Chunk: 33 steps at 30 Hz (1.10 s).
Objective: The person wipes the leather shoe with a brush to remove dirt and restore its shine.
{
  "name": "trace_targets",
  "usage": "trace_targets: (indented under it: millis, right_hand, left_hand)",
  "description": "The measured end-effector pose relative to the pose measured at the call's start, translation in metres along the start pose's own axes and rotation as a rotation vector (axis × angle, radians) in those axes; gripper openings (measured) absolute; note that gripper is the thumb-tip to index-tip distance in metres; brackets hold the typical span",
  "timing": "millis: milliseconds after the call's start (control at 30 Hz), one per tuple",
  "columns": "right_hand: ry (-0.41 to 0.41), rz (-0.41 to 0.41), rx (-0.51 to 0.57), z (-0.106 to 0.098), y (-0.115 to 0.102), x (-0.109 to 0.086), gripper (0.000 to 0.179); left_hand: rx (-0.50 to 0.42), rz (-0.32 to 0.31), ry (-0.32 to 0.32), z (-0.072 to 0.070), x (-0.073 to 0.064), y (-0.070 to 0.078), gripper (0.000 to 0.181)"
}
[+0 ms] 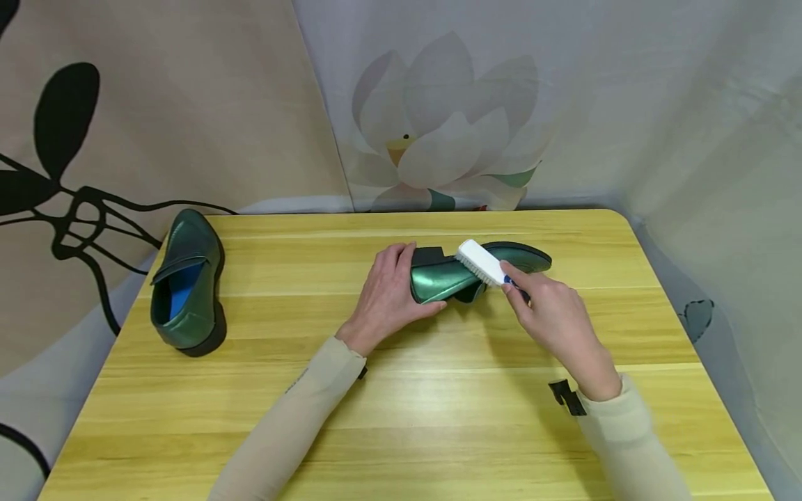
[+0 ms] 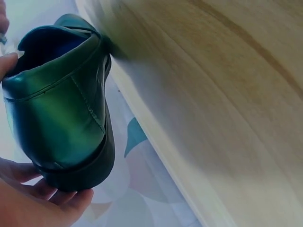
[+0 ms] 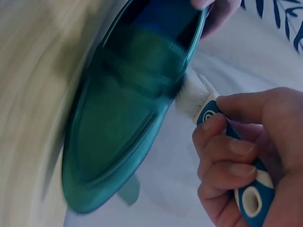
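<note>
A shiny green loafer (image 1: 438, 280) lies tipped on its side above the table, its dark sole facing the back and its toe to the right. My left hand (image 1: 391, 289) grips it at the heel, thumb near the opening and fingers round the heel block, as the left wrist view of the shoe (image 2: 57, 109) shows. In my right hand (image 1: 551, 313) is a brush (image 1: 481, 262) with a white head and a blue-and-white handle. Its white bristles (image 3: 191, 97) touch the side of the shoe near the opening.
The matching green loafer (image 1: 191, 285) stands upright at the table's left edge, a blue insole inside. The wooden table (image 1: 407, 417) ends at the back against a curtain (image 1: 451, 125) printed with a pale flower. Dark leaf shapes mark the left curtain.
</note>
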State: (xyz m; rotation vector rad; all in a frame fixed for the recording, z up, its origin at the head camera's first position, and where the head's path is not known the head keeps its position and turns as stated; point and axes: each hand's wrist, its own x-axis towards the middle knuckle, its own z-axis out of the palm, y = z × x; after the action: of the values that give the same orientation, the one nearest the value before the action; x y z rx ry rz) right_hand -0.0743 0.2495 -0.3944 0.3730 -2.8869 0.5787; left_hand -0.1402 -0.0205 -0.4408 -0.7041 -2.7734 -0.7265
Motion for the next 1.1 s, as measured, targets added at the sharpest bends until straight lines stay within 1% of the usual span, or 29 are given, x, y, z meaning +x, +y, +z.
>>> trace_targets:
  millis: [267, 367, 467, 533, 667, 733, 767, 900, 967, 1100]
  right_hand:
    - [-0.048, -0.119, 0.005, 0.007, -0.026, 0.002, 0.04]
    - [-0.037, -0.168, 0.026, 0.011, -0.031, 0.0, 0.041]
    - [-0.026, -0.205, 0.05, 0.013, -0.032, -0.001, 0.041]
    - [-0.012, -0.209, 0.049, 0.014, -0.029, -0.002, 0.041]
    - [0.031, -0.165, 0.06, 0.016, -0.019, -0.004, 0.041]
    - [0.051, -0.159, 0.077, 0.017, -0.017, -0.004, 0.041]
    - [0.054, -0.172, 0.089, 0.018, -0.017, -0.004, 0.041]
    - [0.041, -0.264, 0.132, 0.024, -0.02, -0.004, 0.043]
    - [0.037, -0.279, 0.128, 0.025, -0.022, -0.003, 0.043]
    - [0.045, -0.206, 0.071, 0.024, -0.022, 0.0, 0.041]
  left_hand:
    - [0.014, 0.005, -0.005, 0.0, -0.001, 0.0, 0.114]
    - [0.028, 0.02, 0.01, 0.001, -0.001, -0.001, 0.113]
    - [0.039, 0.031, 0.022, 0.001, 0.0, -0.001, 0.113]
    - [0.036, 0.025, 0.018, 0.001, 0.0, -0.001, 0.113]
    - [0.024, 0.003, 0.0, 0.0, -0.001, -0.001, 0.113]
    - [0.023, 0.002, 0.004, 0.0, -0.001, -0.001, 0.113]
    - [0.024, 0.006, 0.01, 0.0, -0.001, -0.001, 0.113]
    - [0.031, 0.033, 0.033, 0.0, -0.001, -0.002, 0.112]
    - [0.033, 0.036, 0.032, 0.0, -0.001, -0.002, 0.113]
    - [0.02, 0.018, 0.02, 0.001, -0.002, -0.001, 0.113]
